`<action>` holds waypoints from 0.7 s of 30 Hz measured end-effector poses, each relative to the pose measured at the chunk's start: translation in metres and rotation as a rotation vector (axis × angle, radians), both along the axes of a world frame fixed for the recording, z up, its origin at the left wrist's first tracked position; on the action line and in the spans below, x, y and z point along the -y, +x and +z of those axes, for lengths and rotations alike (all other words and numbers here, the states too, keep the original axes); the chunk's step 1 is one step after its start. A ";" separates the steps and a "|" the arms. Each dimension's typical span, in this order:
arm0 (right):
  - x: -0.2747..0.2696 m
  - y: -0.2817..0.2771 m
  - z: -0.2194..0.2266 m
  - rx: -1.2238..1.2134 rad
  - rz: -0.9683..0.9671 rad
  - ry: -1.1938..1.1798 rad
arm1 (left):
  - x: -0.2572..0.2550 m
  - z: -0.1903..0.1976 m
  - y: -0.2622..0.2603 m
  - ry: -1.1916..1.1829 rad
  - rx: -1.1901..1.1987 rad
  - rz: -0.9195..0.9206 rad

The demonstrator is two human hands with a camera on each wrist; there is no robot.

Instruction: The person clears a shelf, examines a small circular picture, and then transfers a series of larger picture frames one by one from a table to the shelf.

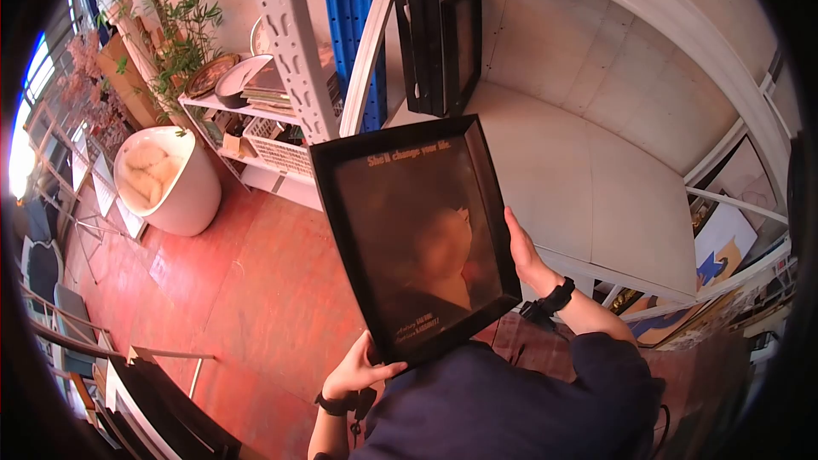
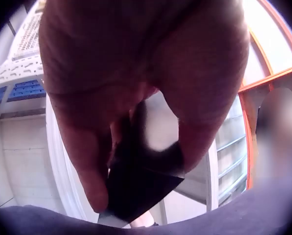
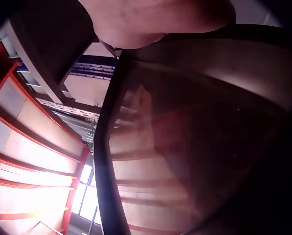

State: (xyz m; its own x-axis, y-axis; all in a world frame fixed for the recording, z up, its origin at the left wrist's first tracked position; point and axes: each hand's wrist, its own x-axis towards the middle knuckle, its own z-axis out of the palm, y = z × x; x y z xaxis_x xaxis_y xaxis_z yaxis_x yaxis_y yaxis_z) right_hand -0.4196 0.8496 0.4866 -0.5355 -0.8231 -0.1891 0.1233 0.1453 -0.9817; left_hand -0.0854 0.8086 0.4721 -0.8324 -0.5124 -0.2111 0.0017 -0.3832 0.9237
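A black, deep-edged picture frame (image 1: 417, 238) is held up tilted in front of the body, its dark glazed print facing up with the line "She'll change your life." at the top. At its lower left corner the left hand (image 1: 351, 375) grips the edge, thumb on the near face. In the left wrist view the left hand (image 2: 141, 63) has thumb and fingers around the dark frame corner (image 2: 141, 191). The right hand (image 1: 532, 262) holds the right side, its fingers partly hidden behind. Reflections cross the glass (image 3: 185, 137) in the right wrist view, below the right hand (image 3: 155, 19).
Several black frames (image 1: 439, 43) stand upright on a pale shelf board (image 1: 588, 179) against the back wall. A grey rack post (image 1: 294, 43) rises beside a low white shelf with a basket (image 1: 277, 153). A white tub chair (image 1: 183, 196) stands on the red floor (image 1: 256, 281).
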 end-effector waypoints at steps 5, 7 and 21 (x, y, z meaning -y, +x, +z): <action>0.041 -0.065 -0.029 -0.199 -0.183 -0.114 | 0.027 -0.022 -0.060 -0.129 -0.055 0.068; 0.051 -0.075 -0.009 -0.195 -0.129 -0.153 | 0.042 -0.030 -0.083 -0.276 0.030 0.067; 0.135 -0.188 -0.045 -0.267 -0.189 -0.295 | 0.078 -0.041 -0.201 -0.504 -0.095 0.158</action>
State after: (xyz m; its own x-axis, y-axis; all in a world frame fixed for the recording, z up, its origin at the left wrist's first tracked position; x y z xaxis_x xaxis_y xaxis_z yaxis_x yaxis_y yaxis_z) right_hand -0.6076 0.7141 0.4421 -0.6802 -0.7038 0.2049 -0.1427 -0.1471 -0.9788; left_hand -0.2869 0.7305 0.4312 -0.7404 -0.6513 0.1662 0.1157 0.1200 0.9860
